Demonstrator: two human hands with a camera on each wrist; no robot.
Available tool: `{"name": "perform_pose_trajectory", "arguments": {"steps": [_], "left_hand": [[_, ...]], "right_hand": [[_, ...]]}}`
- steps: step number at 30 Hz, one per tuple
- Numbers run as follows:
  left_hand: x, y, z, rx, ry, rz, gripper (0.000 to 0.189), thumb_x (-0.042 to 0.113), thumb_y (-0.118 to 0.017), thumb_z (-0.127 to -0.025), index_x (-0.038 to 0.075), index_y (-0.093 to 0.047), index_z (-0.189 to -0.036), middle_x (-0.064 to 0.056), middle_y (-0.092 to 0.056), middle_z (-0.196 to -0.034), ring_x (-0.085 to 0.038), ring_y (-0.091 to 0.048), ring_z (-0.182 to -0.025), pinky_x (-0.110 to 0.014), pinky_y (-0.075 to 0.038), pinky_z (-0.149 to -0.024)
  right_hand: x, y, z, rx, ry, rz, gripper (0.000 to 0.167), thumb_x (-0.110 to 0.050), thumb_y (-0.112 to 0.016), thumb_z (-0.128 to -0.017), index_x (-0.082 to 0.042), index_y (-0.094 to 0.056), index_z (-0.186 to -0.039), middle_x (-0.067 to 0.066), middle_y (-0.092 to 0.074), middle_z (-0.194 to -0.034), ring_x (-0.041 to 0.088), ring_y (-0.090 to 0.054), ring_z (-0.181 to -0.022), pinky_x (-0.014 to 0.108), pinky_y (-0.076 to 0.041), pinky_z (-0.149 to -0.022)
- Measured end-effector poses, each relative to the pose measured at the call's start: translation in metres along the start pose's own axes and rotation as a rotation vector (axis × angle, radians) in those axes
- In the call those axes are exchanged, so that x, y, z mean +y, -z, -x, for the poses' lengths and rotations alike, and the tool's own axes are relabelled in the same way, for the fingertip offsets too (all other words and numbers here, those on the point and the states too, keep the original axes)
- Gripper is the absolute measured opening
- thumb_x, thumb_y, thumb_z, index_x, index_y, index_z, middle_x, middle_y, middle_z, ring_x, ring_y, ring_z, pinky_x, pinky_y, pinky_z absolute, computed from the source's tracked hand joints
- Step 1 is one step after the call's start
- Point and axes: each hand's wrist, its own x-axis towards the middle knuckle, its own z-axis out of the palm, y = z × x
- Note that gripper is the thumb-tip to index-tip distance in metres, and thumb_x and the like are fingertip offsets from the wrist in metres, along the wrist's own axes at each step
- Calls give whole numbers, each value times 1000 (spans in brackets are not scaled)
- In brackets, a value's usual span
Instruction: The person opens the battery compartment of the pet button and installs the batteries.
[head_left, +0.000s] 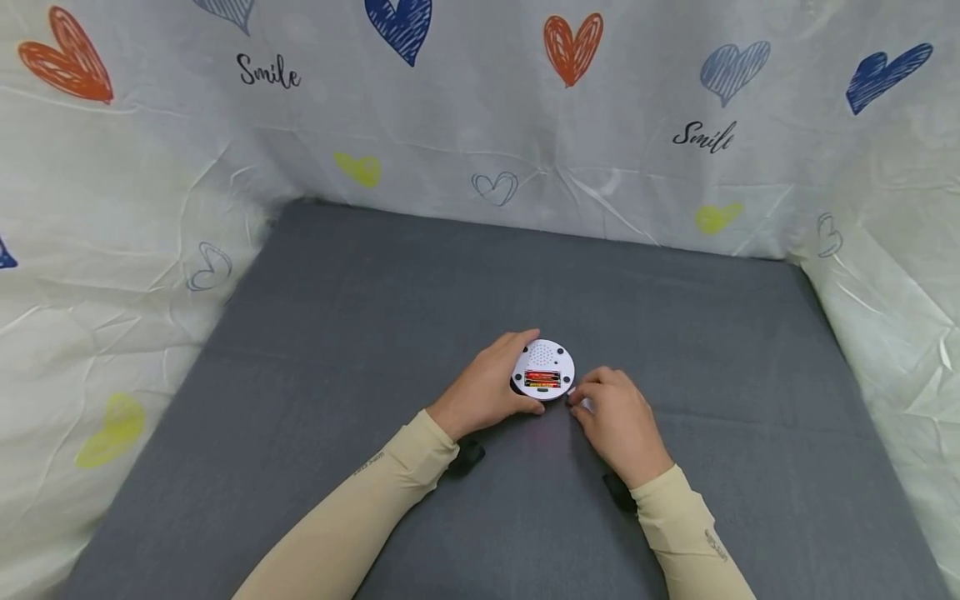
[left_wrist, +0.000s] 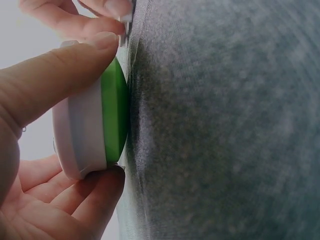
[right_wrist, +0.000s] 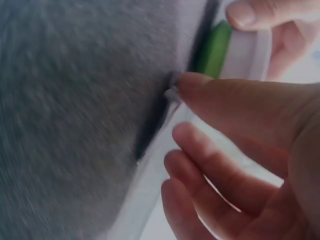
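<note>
Watching the disc (head_left: 540, 355) now, down at the grey cloth (head_left: 360, 300), between both hands, white face up with green beneath. Cannot tell whether fully resting or slightly lifted.

Gripped by the left hand (head_left: 487, 379), with thumb on the near edge and fingers round the far one. Looks light and stiff, probably hard plastic; perhaps a little slippery, likely to crack or scuff if dropped. Best taken by the thick side wall, as here, clear of the bare slot and its red batteries (head_left: 542, 379). Likely weighs most around there.

Over to the right hand (head_left: 618, 417): pinching narrowly, thumb to finger, on a small pale piece (right_wrist: 171, 95) just beside the disc's near right edge. Too blurred to identify. Seems tiny and easily lost, so better kept in the fingertips.

Blocked on the left by the left hand, crowded at the near right by those pinching fingertips. Spotting dark blocks (head_left: 468, 458) under both wrists, too. Farther back, seeing a white curtain (head_left: 450, 125) with hearts, well apart from it all.
</note>
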Motion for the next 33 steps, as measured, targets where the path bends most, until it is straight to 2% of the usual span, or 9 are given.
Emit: {"name": "perform_pose_trajectory", "arguments": {"steps": [3, 8, 18, 24, 28, 33], "left_hand": [[0, 0, 0, 1, -5, 0, 107, 25, -100, -79, 14, -39, -167, -8, -52, -161, -25, -57, -141, -45, -49, -118], [0, 1, 1, 14, -29, -5, 108, 25, -101, -78, 11, -40, -166, -10, -54, -160, -25, -57, -141, -45, -48, -118], [-1, 0, 0, 13, -37, -4, 107, 26, -100, -79, 12, -40, -167, -8, -54, -160, -25, -58, -140, -45, -49, -117], [2, 0, 0, 7, -29, -13, 107, 27, -100, -79, 13, -40, -166, -8, -53, -161, -25, -58, -140, -45, -49, -117], [1, -1, 0, 4, -24, -6, 107, 28, -100, -80, 14, -40, -167, -8, -52, -162, -25, -58, -140, -46, -50, -117], [-2, -1, 2, 15, -61, 5, 105, 26, -98, -81, 10, -40, -167, -11, -52, -162, -26, -59, -137, -46, -51, -115]], "right_hand": [[4, 4, 1, 9, -3, -37, 15, 1, -89, -84, -11, -82, -87, 8, -75, -106, 28, -67, -97, 46, -58, -81], [10, 8, 1, 22, -47, -51, 18, -4, -92, -83, -13, -77, -87, 7, -74, -104, 28, -66, -93, 46, -55, -78], [19, 5, 1, 13, -5, 12, 17, -6, -91, -83, -13, -76, -84, 7, -75, -104, 27, -66, -93, 46, -56, -77], [20, 24, 0, 92, -22, 61, 13, -5, -86, -86, -11, -75, -85, 10, -78, -105, 31, -70, -94, 51, -59, -79], [7, 33, -4, 145, 46, 31, 12, -6, -85, -87, -11, -75, -88, 9, -78, -107, 29, -71, -98, 49, -60, -82], [-18, 23, -11, 132, 214, -22, 13, -6, -85, -88, -12, -73, -88, 5, -76, -106, 24, -70, -99, 44, -59, -84]]}}
